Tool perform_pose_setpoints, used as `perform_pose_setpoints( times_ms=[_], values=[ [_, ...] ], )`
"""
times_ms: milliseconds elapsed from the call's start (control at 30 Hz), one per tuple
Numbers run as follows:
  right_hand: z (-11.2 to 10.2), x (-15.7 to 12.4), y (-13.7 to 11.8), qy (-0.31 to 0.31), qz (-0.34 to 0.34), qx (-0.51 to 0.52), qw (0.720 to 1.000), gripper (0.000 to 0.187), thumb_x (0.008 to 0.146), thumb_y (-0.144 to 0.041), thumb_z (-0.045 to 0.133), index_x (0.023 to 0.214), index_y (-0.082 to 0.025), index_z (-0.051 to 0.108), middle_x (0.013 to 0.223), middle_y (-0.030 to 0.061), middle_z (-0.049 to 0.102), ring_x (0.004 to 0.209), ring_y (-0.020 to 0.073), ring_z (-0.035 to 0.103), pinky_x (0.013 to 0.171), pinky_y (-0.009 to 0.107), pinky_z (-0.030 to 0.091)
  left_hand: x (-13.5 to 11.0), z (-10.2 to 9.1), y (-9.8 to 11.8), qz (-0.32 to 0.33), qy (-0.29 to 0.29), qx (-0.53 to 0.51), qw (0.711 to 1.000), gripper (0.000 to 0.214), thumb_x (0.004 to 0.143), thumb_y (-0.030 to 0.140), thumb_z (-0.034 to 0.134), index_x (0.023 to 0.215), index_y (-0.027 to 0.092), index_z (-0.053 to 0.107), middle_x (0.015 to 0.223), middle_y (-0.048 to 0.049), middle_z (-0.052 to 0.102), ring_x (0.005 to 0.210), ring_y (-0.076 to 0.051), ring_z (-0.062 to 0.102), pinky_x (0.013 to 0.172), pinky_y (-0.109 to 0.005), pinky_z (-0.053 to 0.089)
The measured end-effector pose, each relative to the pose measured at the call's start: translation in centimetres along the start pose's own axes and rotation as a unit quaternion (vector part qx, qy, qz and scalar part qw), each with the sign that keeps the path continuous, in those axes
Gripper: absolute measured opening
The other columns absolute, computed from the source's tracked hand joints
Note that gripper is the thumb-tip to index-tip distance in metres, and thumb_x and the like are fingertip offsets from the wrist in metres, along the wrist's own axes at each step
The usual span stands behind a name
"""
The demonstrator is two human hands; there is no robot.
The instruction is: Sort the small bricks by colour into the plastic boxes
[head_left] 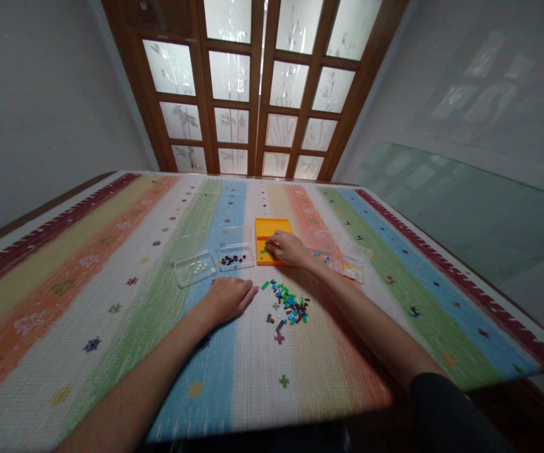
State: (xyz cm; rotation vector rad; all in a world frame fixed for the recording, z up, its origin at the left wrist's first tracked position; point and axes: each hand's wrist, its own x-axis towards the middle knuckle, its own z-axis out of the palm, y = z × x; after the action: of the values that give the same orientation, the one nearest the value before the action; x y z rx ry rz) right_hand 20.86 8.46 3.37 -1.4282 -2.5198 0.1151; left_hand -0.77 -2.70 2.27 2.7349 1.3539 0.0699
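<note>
My right hand reaches over the near part of an orange tray, fingers bent down onto small green bricks lying in it. Whether it pinches one I cannot make out. My left hand rests palm down on the striped cloth, fingers together and lying flat, holding nothing. Just to its right lies a loose pile of small bricks, blue, green and dark.
Two clear trays stand left of the orange one: one with pale bricks, one with dark bricks. Another clear tray with yellow and blue bits stands at the right. The table has a striped cloth; wooden glazed doors stand behind.
</note>
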Motion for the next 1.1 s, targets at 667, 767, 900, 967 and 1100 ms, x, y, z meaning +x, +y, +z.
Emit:
perform_pose_setpoints(
  times_ms=[667,767,900,967,1100],
  values=[
    [-2.8,-5.9,2.1,-0.120,-0.155,0.193,0.961,0.021,0.090,-0.022,0.066,0.109,-0.021,0.076,0.092,0.0051,0.070,0.078,0.0157,0.060,0.072,0.028,0.047,0.1,-0.2,0.1,-0.006,-0.019,0.011,1.000,0.050,0.106,0.039,0.026,0.086,0.016,0.066,0.083,-0.0122,0.073,0.075,-0.024,0.069,0.068,-0.033,0.047],
    [-2.3,-7.8,1.7,-0.152,-0.166,0.231,0.947,0.023,0.091,-0.019,0.064,0.111,-0.020,0.075,0.095,0.0056,0.068,0.079,0.0150,0.060,0.071,0.027,0.048,0.1,-0.3,0.2,-0.007,-0.018,0.017,1.000,0.049,0.106,0.039,0.027,0.086,0.017,0.065,0.084,-0.0116,0.074,0.078,-0.024,0.070,0.069,-0.032,0.047],
    [-1.6,-9.2,1.3,-0.131,-0.143,0.261,0.946,0.029,0.093,-0.018,0.063,0.120,-0.021,0.072,0.101,0.0062,0.062,0.086,0.0154,0.059,0.078,0.029,0.050,0.1,-0.2,0.1,-0.007,-0.015,0.016,1.000,0.046,0.106,0.038,0.029,0.086,0.017,0.065,0.085,-0.0120,0.074,0.078,-0.024,0.070,0.068,-0.032,0.047],
    [-1.5,-9.5,1.1,-0.124,-0.146,0.257,0.947,0.028,0.094,-0.018,0.062,0.120,-0.022,0.072,0.104,0.0069,0.061,0.091,0.0161,0.059,0.084,0.031,0.050,0.1,-0.1,0.0,-0.011,-0.014,0.017,1.000,0.046,0.106,0.038,0.030,0.086,0.017,0.065,0.084,-0.0121,0.074,0.078,-0.024,0.070,0.069,-0.032,0.047],
    [-1.5,-9.5,0.8,-0.118,-0.151,0.250,0.949,0.022,0.094,-0.016,0.061,0.112,-0.019,0.074,0.105,0.0075,0.061,0.093,0.0163,0.058,0.086,0.031,0.049,0.1,0.1,-0.1,-0.013,-0.012,0.017,1.000,0.047,0.106,0.039,0.029,0.086,0.017,0.065,0.083,-0.0113,0.073,0.079,-0.025,0.070,0.070,-0.033,0.047]
  ],
)
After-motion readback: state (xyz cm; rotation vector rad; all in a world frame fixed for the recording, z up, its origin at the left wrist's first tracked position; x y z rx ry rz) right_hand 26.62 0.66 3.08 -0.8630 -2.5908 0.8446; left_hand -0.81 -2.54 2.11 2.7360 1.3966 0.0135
